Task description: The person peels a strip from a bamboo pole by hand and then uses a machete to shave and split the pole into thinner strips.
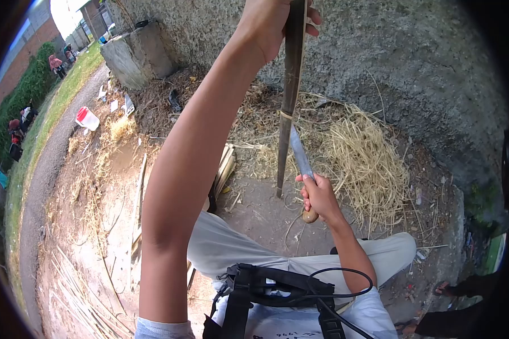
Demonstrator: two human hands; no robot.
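Note:
My left hand [271,25] is raised high at the top of the view, its fingers wrapped round a long dark bamboo strip [291,73]. The strip hangs steeply down, its lower end close over the ground in front of me. My right hand [320,198] grips the wooden handle of a knife [300,152], with the blade pointing up and away from me. The upper part of the blade meets the strip's right edge in this view, just below a pale nick around the strip. My folded legs lie below both hands.
A heap of pale shavings [365,164] lies right of the strip, before a rough wall [390,73]. Split slats [87,299] lie at lower left. A white container with a red top [87,118] sits near the path. A person's dark-clothed leg [464,288] shows at lower right.

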